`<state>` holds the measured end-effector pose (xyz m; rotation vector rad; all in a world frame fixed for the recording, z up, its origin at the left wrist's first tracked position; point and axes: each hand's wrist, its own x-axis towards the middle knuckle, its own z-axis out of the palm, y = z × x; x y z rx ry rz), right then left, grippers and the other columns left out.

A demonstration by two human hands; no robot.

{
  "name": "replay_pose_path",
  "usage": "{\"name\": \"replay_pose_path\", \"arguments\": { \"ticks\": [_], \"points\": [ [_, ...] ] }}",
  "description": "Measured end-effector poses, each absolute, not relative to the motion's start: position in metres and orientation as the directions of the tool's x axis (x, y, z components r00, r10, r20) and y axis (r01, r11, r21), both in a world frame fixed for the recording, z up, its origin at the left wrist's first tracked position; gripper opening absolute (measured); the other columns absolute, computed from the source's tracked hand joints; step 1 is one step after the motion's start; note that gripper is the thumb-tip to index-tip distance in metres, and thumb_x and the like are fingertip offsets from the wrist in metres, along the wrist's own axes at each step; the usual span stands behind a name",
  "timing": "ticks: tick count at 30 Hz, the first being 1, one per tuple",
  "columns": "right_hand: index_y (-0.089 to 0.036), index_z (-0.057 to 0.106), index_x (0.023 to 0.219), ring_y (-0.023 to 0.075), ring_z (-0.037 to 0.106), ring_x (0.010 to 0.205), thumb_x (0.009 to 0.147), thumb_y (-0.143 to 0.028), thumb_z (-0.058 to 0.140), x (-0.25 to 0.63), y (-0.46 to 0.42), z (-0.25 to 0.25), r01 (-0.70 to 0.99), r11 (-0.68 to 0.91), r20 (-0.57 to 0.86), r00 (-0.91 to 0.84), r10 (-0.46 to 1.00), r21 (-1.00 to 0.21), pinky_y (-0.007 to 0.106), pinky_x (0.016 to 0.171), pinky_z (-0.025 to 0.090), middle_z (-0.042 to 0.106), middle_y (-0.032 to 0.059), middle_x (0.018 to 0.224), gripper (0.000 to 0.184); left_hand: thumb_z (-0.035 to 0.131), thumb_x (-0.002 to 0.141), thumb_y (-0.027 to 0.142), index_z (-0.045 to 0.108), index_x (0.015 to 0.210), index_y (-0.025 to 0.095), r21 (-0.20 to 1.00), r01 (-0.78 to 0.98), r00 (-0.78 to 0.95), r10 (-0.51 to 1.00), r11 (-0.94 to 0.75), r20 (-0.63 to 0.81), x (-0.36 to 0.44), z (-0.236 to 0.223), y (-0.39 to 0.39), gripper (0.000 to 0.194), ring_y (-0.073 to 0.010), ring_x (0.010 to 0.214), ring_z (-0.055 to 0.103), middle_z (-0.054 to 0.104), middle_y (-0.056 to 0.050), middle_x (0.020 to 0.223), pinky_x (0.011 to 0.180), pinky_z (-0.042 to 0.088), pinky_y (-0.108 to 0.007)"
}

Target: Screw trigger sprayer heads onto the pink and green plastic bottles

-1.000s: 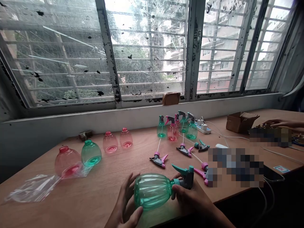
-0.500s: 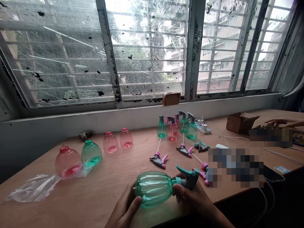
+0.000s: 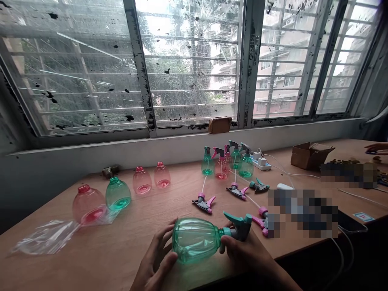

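Note:
A clear green spray bottle (image 3: 195,240) lies on its side between my hands, its base to the left. My left hand (image 3: 159,254) is cupped round the base, thumb at the lower front and fingers behind. At the neck, my right hand (image 3: 238,246) is closed round the collar, thumb in front; its other fingers are mostly hidden. The grey and teal trigger head (image 3: 241,226) sits on the neck, lever upward. Beyond the bottle lie loose pink and grey trigger heads (image 3: 203,203) with thin tubes, and a teal and grey one (image 3: 259,186).
Topless red bottles (image 3: 87,204) and a green one (image 3: 118,194) stand left, near a clear plastic bag (image 3: 45,238). Several bottles with trigger heads (image 3: 221,167) stand at the back. Right are a power strip (image 3: 263,164), a cardboard box (image 3: 309,157) and another person's hand (image 3: 377,148).
My left hand has shifted slightly left on the base, its fingers a little more spread. My right hand keeps its hold at the neck. The other person's hand has moved right.

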<state>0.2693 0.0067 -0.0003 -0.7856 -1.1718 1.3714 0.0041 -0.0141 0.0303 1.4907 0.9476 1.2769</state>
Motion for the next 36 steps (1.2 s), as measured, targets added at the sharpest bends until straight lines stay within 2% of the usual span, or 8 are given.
{"name": "replay_pose_path", "arguments": {
  "ticks": [4, 9, 13, 16, 22, 27, 32, 36],
  "points": [
    [-0.018, 0.058, 0.084, 0.0116, 0.054, 0.040, 0.071, -0.050, 0.088, 0.270, 0.008, -0.001, -0.285, 0.062, 0.119, -0.189, 0.975, -0.957, 0.021, 0.040, 0.038, 0.075, 0.0030, 0.060, 0.045, 0.072, 0.087, 0.048, 0.068, 0.120, 0.031, 0.950, 0.002, 0.108, 0.945, -0.311, 0.309, 0.002, 0.033, -0.012, 0.037, -0.0340, 0.141, 0.047, 0.060, -0.006, 0.146, 0.101, 0.057, -0.032],
    [-0.019, 0.055, 0.083, 0.0105, 0.053, 0.041, 0.071, -0.051, 0.087, 0.272, 0.009, 0.001, -0.307, 0.027, 0.100, -0.222, 0.970, -0.951, 0.020, 0.040, 0.037, 0.075, 0.0018, 0.061, 0.047, 0.073, 0.086, 0.046, 0.070, 0.121, 0.033, 0.944, -0.009, 0.083, 0.941, -0.329, 0.328, 0.003, 0.035, -0.015, 0.037, -0.0354, 0.142, 0.046, 0.062, -0.003, 0.144, 0.107, 0.054, -0.037],
    [-0.018, 0.060, 0.079, 0.0100, 0.051, 0.041, 0.071, -0.053, 0.087, 0.273, 0.007, 0.006, -0.295, 0.046, 0.115, -0.221, 0.969, -0.955, 0.021, 0.041, 0.037, 0.069, -0.0015, 0.056, 0.045, 0.066, 0.089, 0.052, 0.064, 0.133, 0.038, 0.941, 0.092, 0.152, 0.938, -0.327, 0.311, 0.002, 0.042, -0.017, 0.046, -0.0348, 0.149, 0.034, 0.051, 0.000, 0.155, 0.121, 0.035, -0.045],
    [-0.019, 0.059, 0.081, 0.0118, 0.052, 0.041, 0.074, -0.053, 0.084, 0.272, 0.007, 0.007, -0.274, 0.055, 0.105, -0.171, 0.980, -0.960, 0.022, 0.040, 0.038, 0.071, -0.0008, 0.058, 0.043, 0.062, 0.093, 0.050, 0.060, 0.138, 0.036, 0.943, 0.195, 0.246, 0.944, -0.268, 0.217, 0.001, 0.043, -0.018, 0.047, -0.0325, 0.150, 0.034, 0.051, -0.001, 0.155, 0.125, 0.024, -0.047],
    [-0.019, 0.058, 0.081, 0.0113, 0.052, 0.040, 0.072, -0.055, 0.085, 0.272, 0.012, 0.001, -0.232, 0.066, 0.107, -0.168, 0.980, -0.970, 0.021, 0.039, 0.036, 0.075, 0.0026, 0.060, 0.046, 0.073, 0.086, 0.049, 0.056, 0.131, 0.039, 0.970, -0.098, 0.203, 0.949, -0.224, 0.239, 0.003, 0.022, -0.017, 0.049, -0.0325, 0.144, 0.044, 0.054, -0.003, 0.152, 0.113, 0.046, -0.044],
    [-0.021, 0.057, 0.082, 0.0146, 0.057, 0.039, 0.073, -0.058, 0.082, 0.273, 0.012, 0.000, -0.228, 0.086, 0.130, -0.186, 0.974, -0.970, 0.024, 0.038, 0.038, 0.074, 0.0014, 0.062, 0.046, 0.069, 0.089, 0.050, 0.065, 0.120, 0.033, 0.973, -0.020, 0.168, 0.958, -0.232, 0.232, 0.004, 0.029, -0.015, 0.036, -0.0396, 0.146, 0.038, 0.053, -0.004, 0.151, 0.105, 0.055, -0.040],
    [-0.021, 0.057, 0.087, 0.0150, 0.057, 0.038, 0.073, -0.058, 0.082, 0.271, 0.009, 0.003, -0.216, 0.084, 0.123, -0.170, 0.978, -0.973, 0.024, 0.037, 0.038, 0.075, 0.0009, 0.061, 0.047, 0.075, 0.086, 0.044, 0.058, 0.136, 0.037, 0.970, -0.012, 0.203, 0.949, -0.242, 0.240, 0.005, 0.032, -0.016, 0.053, -0.0358, 0.142, 0.047, 0.046, -0.002, 0.155, 0.109, 0.052, -0.037],
    [-0.021, 0.055, 0.086, 0.0147, 0.058, 0.041, 0.074, -0.056, 0.083, 0.272, 0.008, 0.003, -0.228, 0.072, 0.111, -0.166, 0.980, -0.971, 0.024, 0.040, 0.041, 0.076, 0.0024, 0.063, 0.046, 0.081, 0.081, 0.040, 0.058, 0.132, 0.038, 0.962, -0.032, 0.207, 0.940, -0.271, 0.272, 0.006, 0.027, -0.017, 0.055, -0.0315, 0.147, 0.040, 0.044, -0.002, 0.159, 0.116, 0.043, -0.040]
  ]
}}
